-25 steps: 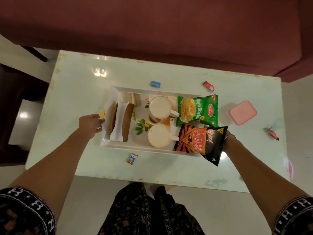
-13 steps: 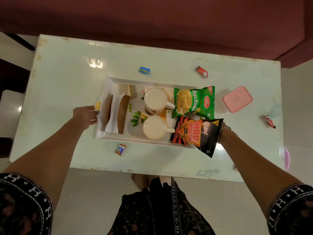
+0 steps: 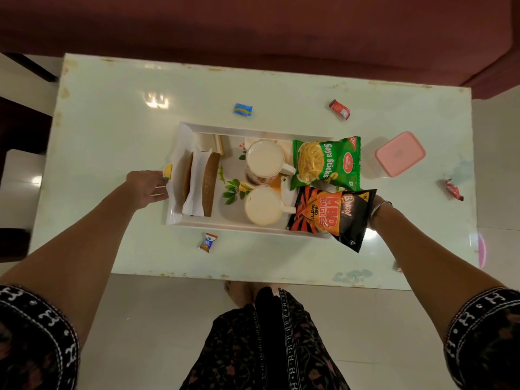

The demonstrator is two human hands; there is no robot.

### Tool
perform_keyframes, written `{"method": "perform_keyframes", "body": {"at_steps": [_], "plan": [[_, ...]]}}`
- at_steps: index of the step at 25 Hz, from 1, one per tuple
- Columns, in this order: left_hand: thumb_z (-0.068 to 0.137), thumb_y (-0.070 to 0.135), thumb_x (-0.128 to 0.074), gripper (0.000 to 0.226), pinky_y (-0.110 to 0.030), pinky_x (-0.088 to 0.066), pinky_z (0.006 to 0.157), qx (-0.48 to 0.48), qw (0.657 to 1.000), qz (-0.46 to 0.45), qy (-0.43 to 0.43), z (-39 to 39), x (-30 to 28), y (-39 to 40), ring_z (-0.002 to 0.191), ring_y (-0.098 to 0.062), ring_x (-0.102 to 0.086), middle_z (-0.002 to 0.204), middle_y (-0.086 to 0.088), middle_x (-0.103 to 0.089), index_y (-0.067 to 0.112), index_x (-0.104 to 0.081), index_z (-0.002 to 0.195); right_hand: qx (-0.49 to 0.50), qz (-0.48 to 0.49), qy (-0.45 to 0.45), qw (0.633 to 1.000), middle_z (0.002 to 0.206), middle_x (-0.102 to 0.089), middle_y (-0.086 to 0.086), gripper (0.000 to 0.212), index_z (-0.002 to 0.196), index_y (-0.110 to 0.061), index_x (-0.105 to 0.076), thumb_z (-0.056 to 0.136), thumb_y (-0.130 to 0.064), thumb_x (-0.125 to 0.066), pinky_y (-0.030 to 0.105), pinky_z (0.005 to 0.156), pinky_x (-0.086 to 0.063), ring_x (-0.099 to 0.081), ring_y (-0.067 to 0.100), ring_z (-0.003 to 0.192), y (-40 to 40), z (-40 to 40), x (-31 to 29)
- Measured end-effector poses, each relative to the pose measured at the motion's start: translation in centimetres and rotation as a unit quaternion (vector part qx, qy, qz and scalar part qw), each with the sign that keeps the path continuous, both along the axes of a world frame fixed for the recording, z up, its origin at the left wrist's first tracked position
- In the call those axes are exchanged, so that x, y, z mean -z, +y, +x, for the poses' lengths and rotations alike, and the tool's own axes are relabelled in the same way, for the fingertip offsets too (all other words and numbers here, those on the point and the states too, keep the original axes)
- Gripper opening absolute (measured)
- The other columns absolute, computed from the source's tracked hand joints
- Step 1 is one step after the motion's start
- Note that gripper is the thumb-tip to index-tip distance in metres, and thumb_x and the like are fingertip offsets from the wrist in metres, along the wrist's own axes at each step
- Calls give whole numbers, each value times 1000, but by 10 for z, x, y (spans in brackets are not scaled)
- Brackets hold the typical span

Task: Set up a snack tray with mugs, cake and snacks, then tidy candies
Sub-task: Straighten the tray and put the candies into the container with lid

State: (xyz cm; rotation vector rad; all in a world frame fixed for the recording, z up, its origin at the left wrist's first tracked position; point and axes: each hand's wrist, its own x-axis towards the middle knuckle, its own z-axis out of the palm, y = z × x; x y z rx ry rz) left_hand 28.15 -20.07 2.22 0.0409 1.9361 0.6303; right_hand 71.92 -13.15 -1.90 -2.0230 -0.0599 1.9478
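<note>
A white tray point(image 3: 253, 128) sits mid-table. It holds two full mugs point(image 3: 264, 160) point(image 3: 263, 206), brown cake slices in white paper point(image 3: 211, 184), a green Soya Sticks packet point(image 3: 326, 161) and a black-orange Bingo packet point(image 3: 329, 215) that overhangs its right corner. My left hand point(image 3: 146, 185) grips the tray's left rim, beside a yellow candy point(image 3: 168, 170). My right hand point(image 3: 378, 209) is at the right end, its fingers hidden under the Bingo packet. Loose candies lie around the tray: blue point(image 3: 242, 109), red point(image 3: 339, 108), red at far right point(image 3: 453, 189), and a blue-brown one at the front point(image 3: 208, 242).
A lidded pink box point(image 3: 399, 153) stands right of the tray. A maroon sofa point(image 3: 253, 29) runs behind the pale table point(image 3: 112, 122). A dark chair point(image 3: 17, 142) is at the left. My feet point(image 3: 239, 291) are at the table's front edge.
The view has pulled back and up, so more floor and the table's front edge show. Both hands stay at the tray's ends. The tray has barely shifted relative to the candies.
</note>
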Motion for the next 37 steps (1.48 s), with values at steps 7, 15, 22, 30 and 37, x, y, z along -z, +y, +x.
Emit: {"method": "perform_keyframes", "body": {"at_steps": [7,15,22,30,37], "plan": [[87,6,-54,17,-29,-45,67,44,998,34,18,4,-27,1,66,-19,-51,78,-9,-53,11,-53,71,56,64,-85,993,86,-64,4,4,86,-14,-62,87,-18,-61,32,60,-49,-62,19,79,-15,32,-32],[86,27,-57,40,-32,-40,93,108,947,123,278,60,-56,-23,111,-29,-56,123,-13,-60,9,-51,121,102,145,-123,977,107,-62,6,19,100,-12,-62,86,-24,-63,35,86,-51,-60,23,97,-31,56,-76],[84,-8,-51,28,-36,-43,75,158,949,264,69,210,-68,-71,81,-23,-59,92,-11,-65,8,-57,107,-67,260,-305,914,118,-58,11,51,118,-15,-56,74,-35,-74,36,90,-49,-57,24,98,-23,65,-84],[89,19,-54,10,-18,-50,69,335,917,184,-117,426,-49,-97,81,-15,-66,95,3,-70,24,-62,91,-403,300,-378,778,154,-3,15,72,141,-35,-26,81,-29,-66,48,100,-43,-39,43,127,28,76,-37],[90,14,-51,14,-35,-53,85,217,958,173,-70,477,-22,-57,96,-22,-65,107,-4,-67,17,-61,99,-525,304,-396,689,155,14,11,55,129,-41,-40,80,-62,-52,66,92,-38,11,47,140,55,70,-11]]}}
